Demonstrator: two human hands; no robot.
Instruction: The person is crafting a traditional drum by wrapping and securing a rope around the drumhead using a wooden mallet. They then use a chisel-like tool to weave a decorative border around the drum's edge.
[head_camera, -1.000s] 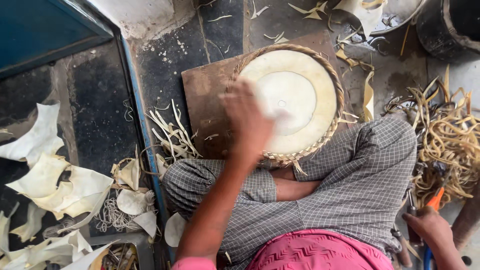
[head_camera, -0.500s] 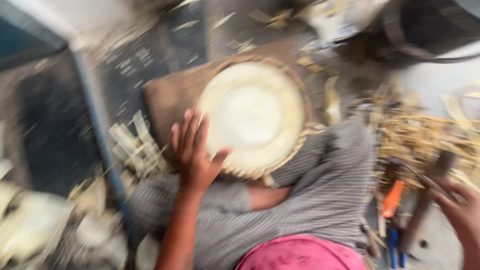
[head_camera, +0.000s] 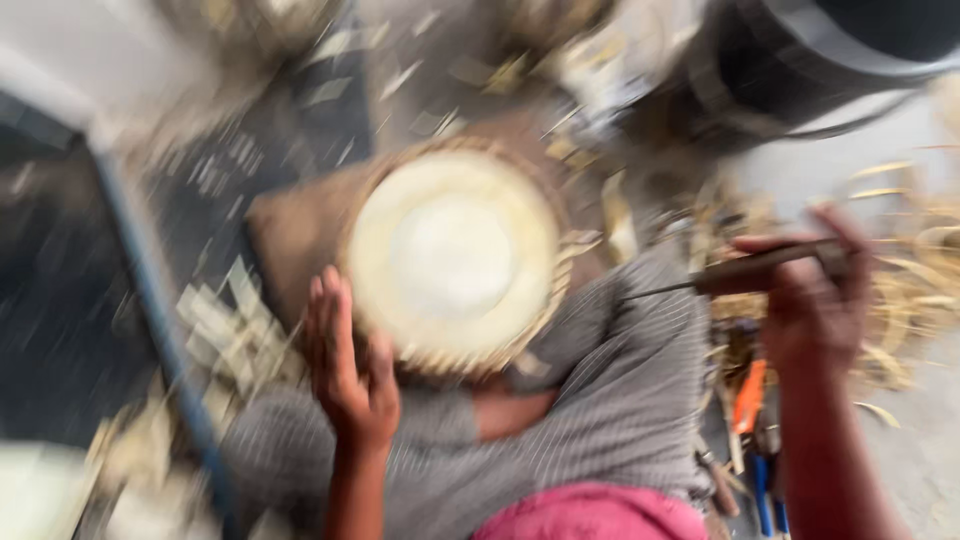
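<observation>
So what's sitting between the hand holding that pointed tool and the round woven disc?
In the head view, between the right hand and the woven disc lies the person's grey checked knee; the tool points across it.

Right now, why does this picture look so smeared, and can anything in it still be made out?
Head view: motion blur streaks the whole frame, so no edge is sharp. The round woven tray still reads as a pale disc; the left hand is open beside its rim; the right hand grips a dark-handled pointed tool. Floor scraps smear into streaks. Soft, even light, no glare.
</observation>
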